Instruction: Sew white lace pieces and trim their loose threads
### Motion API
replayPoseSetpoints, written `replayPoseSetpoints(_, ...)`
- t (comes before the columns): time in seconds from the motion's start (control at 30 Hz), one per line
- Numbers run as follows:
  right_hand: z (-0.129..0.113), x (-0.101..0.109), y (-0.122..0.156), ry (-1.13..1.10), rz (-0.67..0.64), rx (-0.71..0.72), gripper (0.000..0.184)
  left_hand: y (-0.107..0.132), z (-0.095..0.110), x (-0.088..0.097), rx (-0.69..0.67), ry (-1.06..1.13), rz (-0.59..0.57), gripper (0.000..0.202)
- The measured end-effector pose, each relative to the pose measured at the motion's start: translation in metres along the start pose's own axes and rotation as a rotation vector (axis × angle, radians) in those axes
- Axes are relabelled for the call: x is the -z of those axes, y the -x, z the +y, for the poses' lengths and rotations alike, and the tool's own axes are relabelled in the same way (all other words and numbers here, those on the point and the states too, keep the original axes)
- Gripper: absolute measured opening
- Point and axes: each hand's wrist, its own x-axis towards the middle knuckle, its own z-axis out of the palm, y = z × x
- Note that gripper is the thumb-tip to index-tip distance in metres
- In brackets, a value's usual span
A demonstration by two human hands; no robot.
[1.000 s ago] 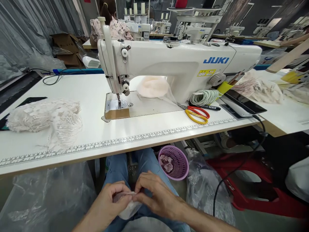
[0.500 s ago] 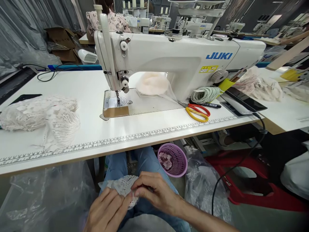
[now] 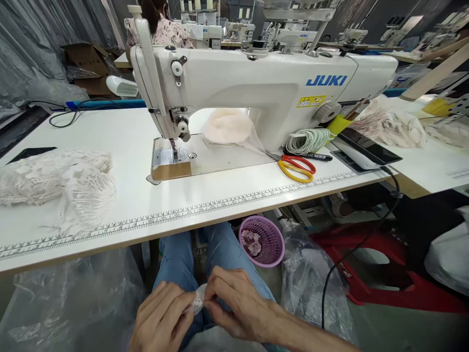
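You're pinching a small piece of white lace (image 3: 199,299) over your lap (image 3: 176,259), left hand (image 3: 161,313) and right hand (image 3: 238,304) both gripping it with bent fingers. You seem to be working it between the fingertips, the next move calling for a steady pinch on both sides, while beyond, the table (image 3: 220,187) is carrying a lace heap (image 3: 88,190), scissors (image 3: 289,157) and the sewing machine (image 3: 227,73).
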Motion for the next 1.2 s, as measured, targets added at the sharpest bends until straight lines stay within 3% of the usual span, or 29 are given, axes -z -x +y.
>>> replayPoseSetpoints(0.13, 0.03, 0.013, 0.02, 0.112, -0.15, -0.14, 0.006, 0.001, 0.002, 0.004, 0.099, 0.082, -0.025, 0.016)
replayPoseSetpoints(0.23, 0.054, 0.022, 0.037, 0.375, -0.159, -0.321, 0.012, -0.003, 0.004, 0.007, 0.344, 0.232, -0.116, 0.014)
replayPoseSetpoints(0.3, 0.056, 0.026, 0.041, 0.426, -0.125, -0.371, 0.011, -0.008, 0.005, 0.008, 0.549, 0.328, -0.216, 0.019)
replayPoseSetpoints(0.33, 0.051, 0.027, 0.04, 0.368, -0.114, -0.358, 0.006, -0.012, 0.004, 0.008, 0.622, 0.375, -0.268, 0.022)
replayPoseSetpoints(0.43, 0.025, 0.023, 0.026, 0.015, -0.114, -0.264, 0.042, -0.017, 0.0, 0.005, 0.748, 0.564, -0.42, 0.024)
replayPoseSetpoints(0.5, 0.009, 0.015, 0.014, -0.171, -0.147, -0.23, 0.05, -0.014, -0.003, 0.001, 0.856, 0.702, -0.475, 0.028)
replayPoseSetpoints(0.67, -0.001, -0.009, 0.003, -0.267, -0.142, -0.318, 0.053, -0.001, -0.008, -0.004, 1.025, 0.871, -0.413, 0.043)
replayPoseSetpoints(0.9, -0.002, -0.006, 0.0, -0.376, -0.072, -0.334, 0.006, -0.008, -0.001, 0.001, 1.143, 1.002, -0.356, 0.049)
replayPoseSetpoints(1.2, 0.004, -0.005, -0.007, -0.73, -0.076, -0.419, 0.015, -0.015, 0.005, 0.008, 1.213, 1.029, -0.338, 0.045)
